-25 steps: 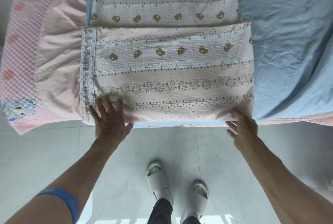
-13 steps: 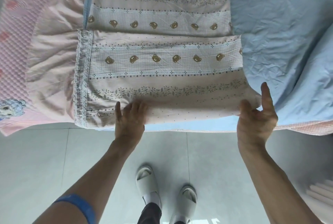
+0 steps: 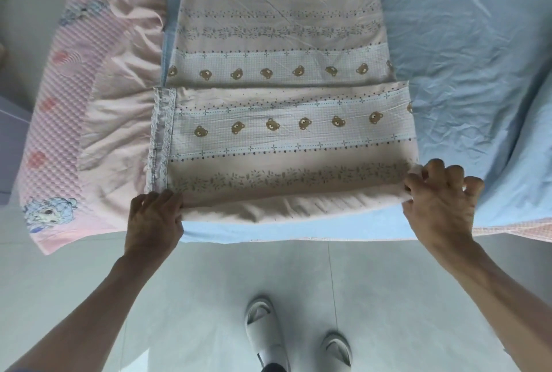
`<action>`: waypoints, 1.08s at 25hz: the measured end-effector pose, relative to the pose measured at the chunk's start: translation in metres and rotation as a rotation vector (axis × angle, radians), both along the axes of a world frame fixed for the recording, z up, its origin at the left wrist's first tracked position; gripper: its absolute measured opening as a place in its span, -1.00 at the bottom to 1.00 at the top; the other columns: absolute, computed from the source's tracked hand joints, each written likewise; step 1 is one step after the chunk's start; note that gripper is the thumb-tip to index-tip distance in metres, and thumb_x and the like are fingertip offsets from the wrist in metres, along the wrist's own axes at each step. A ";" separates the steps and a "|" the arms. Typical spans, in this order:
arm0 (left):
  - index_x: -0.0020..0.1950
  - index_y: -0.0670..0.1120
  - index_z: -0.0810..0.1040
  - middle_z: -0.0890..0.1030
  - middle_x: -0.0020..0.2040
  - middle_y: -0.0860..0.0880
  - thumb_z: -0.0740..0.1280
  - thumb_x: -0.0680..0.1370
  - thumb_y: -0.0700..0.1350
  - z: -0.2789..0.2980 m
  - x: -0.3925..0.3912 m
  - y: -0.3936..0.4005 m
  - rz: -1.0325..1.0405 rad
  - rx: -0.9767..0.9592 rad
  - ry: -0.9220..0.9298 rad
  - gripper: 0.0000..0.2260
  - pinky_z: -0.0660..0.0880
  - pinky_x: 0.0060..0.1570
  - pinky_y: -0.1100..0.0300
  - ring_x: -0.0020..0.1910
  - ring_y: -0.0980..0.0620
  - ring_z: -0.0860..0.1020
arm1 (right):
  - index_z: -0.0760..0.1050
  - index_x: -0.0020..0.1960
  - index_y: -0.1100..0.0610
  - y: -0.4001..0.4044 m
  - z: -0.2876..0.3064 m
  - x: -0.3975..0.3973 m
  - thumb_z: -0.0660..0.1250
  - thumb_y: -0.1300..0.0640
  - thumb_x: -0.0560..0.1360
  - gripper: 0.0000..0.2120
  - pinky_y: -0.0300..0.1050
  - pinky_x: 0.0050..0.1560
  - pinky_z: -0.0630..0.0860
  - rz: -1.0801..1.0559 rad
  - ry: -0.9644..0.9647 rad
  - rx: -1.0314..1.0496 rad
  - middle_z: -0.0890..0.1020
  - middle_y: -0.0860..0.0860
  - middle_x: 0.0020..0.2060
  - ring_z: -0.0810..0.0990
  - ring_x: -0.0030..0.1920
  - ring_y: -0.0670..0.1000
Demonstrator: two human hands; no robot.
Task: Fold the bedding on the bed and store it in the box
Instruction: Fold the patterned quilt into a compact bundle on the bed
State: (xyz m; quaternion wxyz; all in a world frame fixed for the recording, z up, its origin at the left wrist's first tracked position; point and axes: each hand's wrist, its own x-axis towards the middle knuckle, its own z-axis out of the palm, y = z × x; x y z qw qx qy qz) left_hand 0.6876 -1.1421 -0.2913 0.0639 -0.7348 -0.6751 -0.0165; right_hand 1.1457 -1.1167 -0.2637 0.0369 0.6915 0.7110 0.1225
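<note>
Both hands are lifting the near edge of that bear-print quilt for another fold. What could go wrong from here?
The left hand and right hand grip only the corners of the pink bear-print folded quilt, so the middle already sags and may crease unevenly. The lace-trimmed side edge could end up askew. Fingers might also catch the pale blue sheet underneath and drag it along.

The quilt (image 3: pixel 286 138) is showing pink and white bands with brown bears; the sheet (image 3: pixel 466 51) is looking blue, the bedspread (image 3: pixel 59 120) pink.
</note>
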 end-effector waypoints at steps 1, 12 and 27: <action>-0.29 -0.13 0.48 0.49 -0.36 -0.07 0.36 0.17 -0.37 0.003 -0.003 -0.002 -0.049 -0.021 -0.006 -0.79 0.36 -0.11 -0.02 -0.35 -0.16 0.52 | 0.53 -0.22 0.23 -0.004 0.004 -0.001 0.41 0.41 0.12 -0.75 0.15 0.00 0.24 0.081 0.000 0.022 0.50 0.17 -0.09 0.42 -0.02 0.24; -0.38 0.00 0.44 0.52 -0.45 0.04 0.42 0.00 -0.26 0.101 0.003 -0.134 0.106 -0.466 -0.099 -0.70 0.31 0.02 0.14 -0.37 -0.05 0.57 | 0.54 -0.39 0.08 -0.156 0.073 0.032 0.37 0.39 -0.04 -0.70 0.31 0.14 0.38 0.360 0.026 -0.234 0.53 0.02 -0.44 0.61 -0.24 0.19; -0.41 -0.07 0.42 0.53 -0.53 -0.06 0.48 0.15 -0.29 0.267 0.027 -0.032 0.159 -0.253 -0.179 -0.74 0.48 -0.30 0.07 -0.54 -0.17 0.52 | 0.35 -0.30 -0.02 -0.034 0.208 0.050 0.47 0.38 0.18 -0.60 0.10 0.13 0.29 -0.101 0.300 -0.261 0.44 -0.11 -0.53 0.60 -0.32 0.07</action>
